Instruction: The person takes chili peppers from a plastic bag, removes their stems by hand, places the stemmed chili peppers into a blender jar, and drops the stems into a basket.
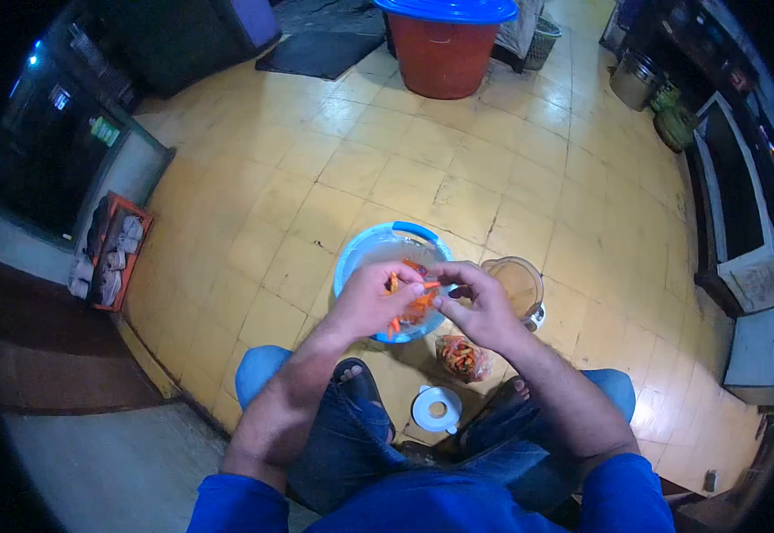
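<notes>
Over a round blue-rimmed basin on the floor, both hands come close together. My left hand is closed on orange-red chillies, with some poking out above and below its fingers. My right hand pinches at a chilli tip between thumb and fingers, right beside the left. More red pieces lie in the basin below, partly hidden by the hands. A clear plastic bag of red and orange chillies rests on the floor near my right wrist.
A transparent jug stands right of the basin, and a white round lid lies between my feet. Farther off are a red tub with a blue lid, a dark mat, a shoe rack at left and a metal pot.
</notes>
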`<state>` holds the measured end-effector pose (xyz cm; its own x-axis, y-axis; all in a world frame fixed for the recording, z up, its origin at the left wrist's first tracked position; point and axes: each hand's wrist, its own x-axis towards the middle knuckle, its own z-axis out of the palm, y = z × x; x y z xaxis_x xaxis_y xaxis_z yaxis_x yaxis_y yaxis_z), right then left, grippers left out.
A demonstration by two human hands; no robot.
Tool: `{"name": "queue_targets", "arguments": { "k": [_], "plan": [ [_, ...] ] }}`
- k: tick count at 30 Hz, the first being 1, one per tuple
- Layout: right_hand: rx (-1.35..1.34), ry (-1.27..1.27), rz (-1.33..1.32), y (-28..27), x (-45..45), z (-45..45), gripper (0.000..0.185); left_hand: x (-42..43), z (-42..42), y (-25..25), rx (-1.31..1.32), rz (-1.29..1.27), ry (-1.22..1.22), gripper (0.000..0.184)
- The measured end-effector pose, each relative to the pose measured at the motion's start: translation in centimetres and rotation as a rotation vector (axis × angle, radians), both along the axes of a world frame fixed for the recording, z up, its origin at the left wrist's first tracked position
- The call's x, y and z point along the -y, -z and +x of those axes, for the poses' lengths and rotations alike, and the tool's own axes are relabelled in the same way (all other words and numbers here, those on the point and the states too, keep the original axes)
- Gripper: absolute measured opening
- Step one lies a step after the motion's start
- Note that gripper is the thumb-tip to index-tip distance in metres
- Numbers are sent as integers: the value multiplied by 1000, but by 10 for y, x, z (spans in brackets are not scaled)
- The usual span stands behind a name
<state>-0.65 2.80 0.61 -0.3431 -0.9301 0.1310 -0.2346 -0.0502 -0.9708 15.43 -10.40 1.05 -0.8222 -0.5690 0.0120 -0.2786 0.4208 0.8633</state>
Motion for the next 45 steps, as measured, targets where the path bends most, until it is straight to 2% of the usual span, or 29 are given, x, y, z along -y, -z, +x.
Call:
{"name": "queue_targets", "arguments": {
  "k": [2, 3, 5, 6, 8, 10, 12, 14, 16, 18, 22, 25, 27, 28, 30, 31, 32, 35, 36, 38, 40, 41, 43, 45],
  "plan": [
    [13, -73, 123, -1, -10, -10, 23, -17, -11, 1, -2, 550, 35, 22],
    [10, -66, 129, -5, -17, -17, 23, -25, -18, 4, -3, 556, 41, 22],
    [-150, 76, 170, -17, -30, -34, 16, -39, -27, 11, -95, 843, -13, 34],
    [-146, 77, 175, -20, -38, -46, 16, -44, -29, 11, -91, 848, -13, 34],
    [-482, 129, 159, -27, -50, -69, 14, -52, -34, 8, -194, 1243, -84, 43],
    [-493, 121, 132, -29, -54, -69, 16, -56, -35, 19, -195, 1275, -82, 44],
    [-497, 115, 101, -33, -56, -59, 18, -61, -35, 28, -204, 1377, -183, 44],
    [-247, -142, 188, -39, -58, -35, 23, -67, -35, 26, -204, 1335, -211, 43],
    [-269, -140, 175, -33, -55, -16, 26, -74, -37, 28, -207, 1294, -239, 42],
    [-295, -132, 162, -29, -53, -4, 29, -77, -41, 29, -333, 1308, -292, 40],
    [-395, -48, 133, -11, -44, 4, 32, -77, -36, 47, -314, 1231, -304, 39],
    [-446, -27, 103, -7, -41, 5, 29, -78, -36, 51, -364, 1321, -302, 38],
    [-184, 46, 207, -8, -41, 5, 21, -75, -30, 38, -337, 1415, -329, 37],
    [-187, 40, 207, -4, -40, 5, 21, -74, -28, 34, -303, 1509, -352, 36],
    [-39, 175, 116, 9, -38, 5, 13, -71, -28, 37, -317, 1569, -350, 34],
    [165, 163, 104, 13, -37, 5, 11, -70, -27, 38, -329, 1627, -345, 33],
    [165, 161, 103, 10, -36, 3, 11, -69, -27, 36, -331, 1626, -346, 33],
    [636, 153, 56, 2, -36, -6, 10, -68, -27, 25, -311, 1644, -375, 31],
    [634, 153, 55, 1, -36, -10, 10, -69, -27, 19, -302, 1655, -386, 31],
    [833, 126, -2, -1, -37, -18, 9, -69, -28, 16, -290, 1668, -395, 31],
    [843, 119, 20, -3, -37, -26, 12, -68, -28, 18, -275, 1563, -399, 25],
    [744, 81, 102, -3, -37, -31, 14, -68, -29, 22, -273, 1562, -398, 25],
    [645, 45, 182, -5, -37, -33, 16, -70, -30, 30, -347, 1319, -180, 21],
    [369, 22, 260, -6, -38, -33, 19, -74, -31, 23, -351, 1262, -136, 22]
  ]
}}
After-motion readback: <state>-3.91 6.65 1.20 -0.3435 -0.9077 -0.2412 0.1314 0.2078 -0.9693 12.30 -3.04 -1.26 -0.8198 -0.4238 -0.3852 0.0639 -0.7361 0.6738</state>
